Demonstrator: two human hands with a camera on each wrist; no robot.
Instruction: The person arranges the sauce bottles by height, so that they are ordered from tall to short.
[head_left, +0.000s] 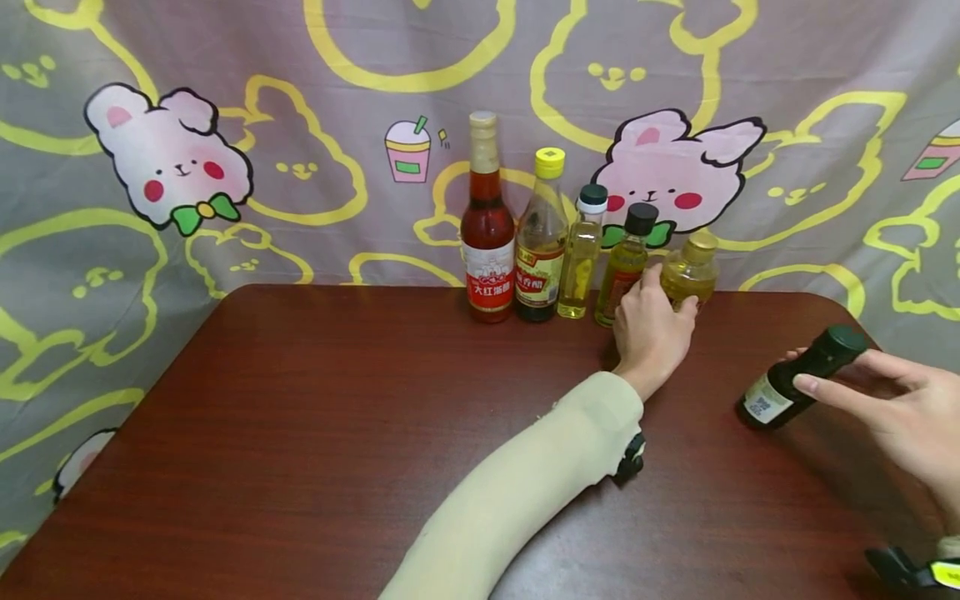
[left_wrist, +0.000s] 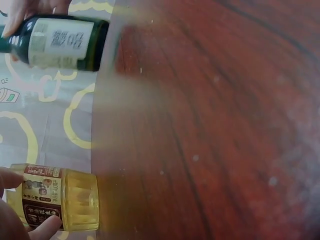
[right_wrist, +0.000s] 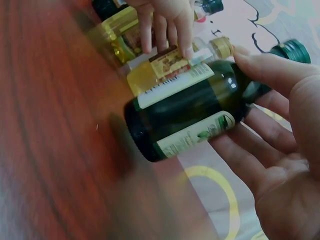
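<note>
My left hand (head_left: 654,327) reaches to the back of the table and grips a small oil bottle (head_left: 688,275) with a gold cap; its fingers and thumb lie about the label in the left wrist view. At the right, my right hand (head_left: 903,408) holds a dark green glass bottle (head_left: 797,385) by its neck and shoulder, between thumb and fingers. This bottle leans, its green cap up to the right and its base down to the left. Whether its base touches the table cannot be told. Just left of my left hand stands a black-capped oil bottle (head_left: 624,271), partly covered.
Further left in the same row stand a slim clear oil bottle (head_left: 581,258), a yellow-capped vinegar bottle (head_left: 542,246) and a tall red vinegar bottle (head_left: 488,233). They stand on the brown wooden table (head_left: 300,433) near its back edge, before a patterned cloth (head_left: 285,192).
</note>
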